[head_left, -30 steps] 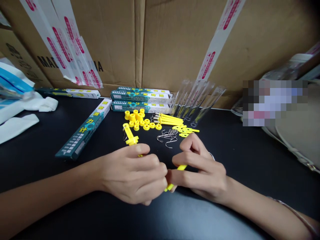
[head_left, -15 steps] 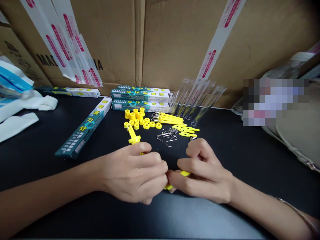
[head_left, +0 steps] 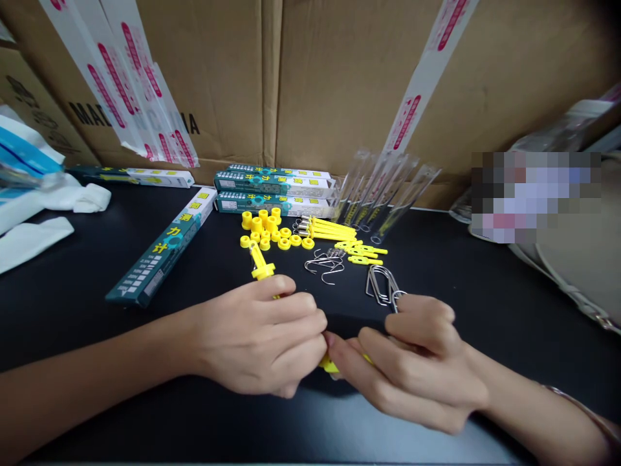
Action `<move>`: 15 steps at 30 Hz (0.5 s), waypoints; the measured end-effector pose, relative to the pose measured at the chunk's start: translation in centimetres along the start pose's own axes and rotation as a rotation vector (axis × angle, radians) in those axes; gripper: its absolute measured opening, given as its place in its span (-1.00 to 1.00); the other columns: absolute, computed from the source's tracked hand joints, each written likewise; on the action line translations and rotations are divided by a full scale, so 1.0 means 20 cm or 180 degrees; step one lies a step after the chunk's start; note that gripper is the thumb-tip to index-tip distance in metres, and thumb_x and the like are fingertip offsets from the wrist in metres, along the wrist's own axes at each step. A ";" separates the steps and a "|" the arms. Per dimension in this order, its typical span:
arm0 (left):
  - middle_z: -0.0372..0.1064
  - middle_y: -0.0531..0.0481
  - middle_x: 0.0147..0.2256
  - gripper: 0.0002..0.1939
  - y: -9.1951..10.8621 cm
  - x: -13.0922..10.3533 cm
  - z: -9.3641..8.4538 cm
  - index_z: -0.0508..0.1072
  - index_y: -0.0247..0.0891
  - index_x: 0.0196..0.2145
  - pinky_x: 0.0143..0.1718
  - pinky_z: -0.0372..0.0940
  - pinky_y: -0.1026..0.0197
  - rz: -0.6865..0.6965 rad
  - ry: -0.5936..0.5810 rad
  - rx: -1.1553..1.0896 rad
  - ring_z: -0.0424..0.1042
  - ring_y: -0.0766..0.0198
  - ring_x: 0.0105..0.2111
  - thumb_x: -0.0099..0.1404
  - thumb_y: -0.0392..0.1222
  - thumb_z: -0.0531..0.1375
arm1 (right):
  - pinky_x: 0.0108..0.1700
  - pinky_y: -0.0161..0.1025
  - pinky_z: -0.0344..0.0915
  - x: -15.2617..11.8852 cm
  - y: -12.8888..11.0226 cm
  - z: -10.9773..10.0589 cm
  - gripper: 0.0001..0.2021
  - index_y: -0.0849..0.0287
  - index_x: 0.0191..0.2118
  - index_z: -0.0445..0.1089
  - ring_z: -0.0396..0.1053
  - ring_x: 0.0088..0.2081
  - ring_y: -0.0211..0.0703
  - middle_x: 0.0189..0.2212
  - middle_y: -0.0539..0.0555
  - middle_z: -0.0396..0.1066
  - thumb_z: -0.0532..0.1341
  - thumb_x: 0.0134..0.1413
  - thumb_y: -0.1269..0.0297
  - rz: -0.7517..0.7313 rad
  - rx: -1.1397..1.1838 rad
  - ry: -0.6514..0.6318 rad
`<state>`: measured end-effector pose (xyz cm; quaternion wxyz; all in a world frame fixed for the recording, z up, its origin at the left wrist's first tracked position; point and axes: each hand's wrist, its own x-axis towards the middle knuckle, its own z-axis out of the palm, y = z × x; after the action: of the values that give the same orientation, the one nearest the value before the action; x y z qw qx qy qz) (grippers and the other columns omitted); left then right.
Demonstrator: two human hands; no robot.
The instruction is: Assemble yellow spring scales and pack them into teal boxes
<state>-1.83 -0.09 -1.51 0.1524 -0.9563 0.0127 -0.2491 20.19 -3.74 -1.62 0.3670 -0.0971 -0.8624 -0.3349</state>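
My left hand [head_left: 257,343] is closed around a yellow plastic rod with a flange [head_left: 262,270], whose flanged end sticks up past the index finger. My right hand [head_left: 417,369] is closed in a pinch, its thumb and fingertips meeting my left fingers at a yellow plastic piece [head_left: 328,365]. Fingers cover most of this piece, so I cannot tell whether it joins the rod. Just beyond my right index finger lie bent silver wire loops [head_left: 381,285]. Silver S-shaped hooks [head_left: 324,264] and small springs lie ahead, between the hands.
Yellow collars and caps [head_left: 264,226] stand grouped beyond my left hand. Near them lie yellow rods with springs [head_left: 332,230] and flat yellow pointers [head_left: 366,252]. Clear tubes [head_left: 388,200] lean at the back by printed boxes [head_left: 274,204]. Another box [head_left: 165,249] lies left; a bag [head_left: 572,259] is right.
My right hand has shifted right and slightly toward me, uncovering the wire loops. My left hand and the flanged rod have barely moved.
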 end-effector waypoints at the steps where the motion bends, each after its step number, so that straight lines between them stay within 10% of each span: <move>1: 0.21 0.04 -0.56 -0.69 0.00 0.00 0.00 0.36 -0.24 -0.52 -0.36 0.14 0.13 -0.0011 0.0009 0.0010 0.14 0.21 -0.46 0.34 -0.34 -0.01 | -0.51 -0.13 -0.01 -0.01 -0.01 0.00 -0.75 0.05 -0.49 0.55 0.07 -0.50 -0.24 -0.55 -0.06 0.36 0.29 0.10 0.53 -0.0006 -0.0055 0.0032; 15: 0.25 0.03 -0.55 -0.69 0.01 0.01 -0.02 0.35 -0.23 -0.52 -0.38 0.12 0.13 -0.0193 -0.0133 0.0102 0.16 0.21 -0.48 0.35 -0.36 -0.02 | -0.54 -0.23 0.00 -0.02 -0.06 -0.05 -0.65 0.15 -0.41 0.58 0.20 -0.50 -0.41 -0.60 -0.16 0.42 0.15 0.22 0.67 0.0001 -0.0341 -0.0626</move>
<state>-1.81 -0.44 -1.07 0.1603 -0.9587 -0.0235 -0.2337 20.58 -5.32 -2.09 0.2749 -0.1491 -0.8751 -0.3692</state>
